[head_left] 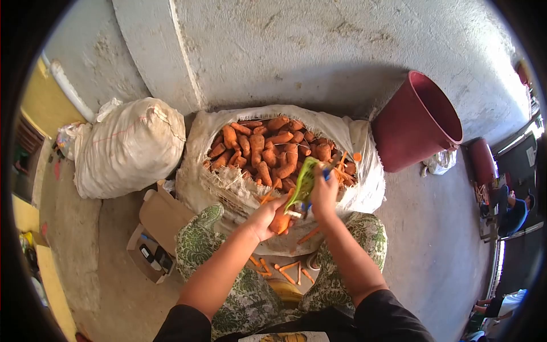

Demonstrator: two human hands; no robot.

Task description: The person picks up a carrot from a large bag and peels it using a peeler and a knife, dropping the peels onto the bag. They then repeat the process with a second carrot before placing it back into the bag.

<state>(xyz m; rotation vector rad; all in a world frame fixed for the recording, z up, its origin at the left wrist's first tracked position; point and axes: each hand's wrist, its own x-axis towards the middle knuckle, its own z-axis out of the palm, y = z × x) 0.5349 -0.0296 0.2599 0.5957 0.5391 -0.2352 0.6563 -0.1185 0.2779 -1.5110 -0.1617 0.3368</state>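
My left hand (265,219) is wrapped around an orange carrot (278,222), low over the front of an opened white sack. In my right hand (325,195) is a flat lime-green peeler with holes (303,186), its lower end close against the carrot. Something blue shows by my right fingers; its shape is partly hidden. Behind both hands, the big woven sack (367,179) lies torn open, full of carrots (256,149). Thin orange peel strips (342,169) rest on the pile's right side.
A tied white sack (128,148) stands at left, an open cardboard box (165,219) below it. A tilted maroon bin (399,125) leans by the wall at right. Peel strips (299,272) litter the floor between my knees. Other people (513,214) are at far right.
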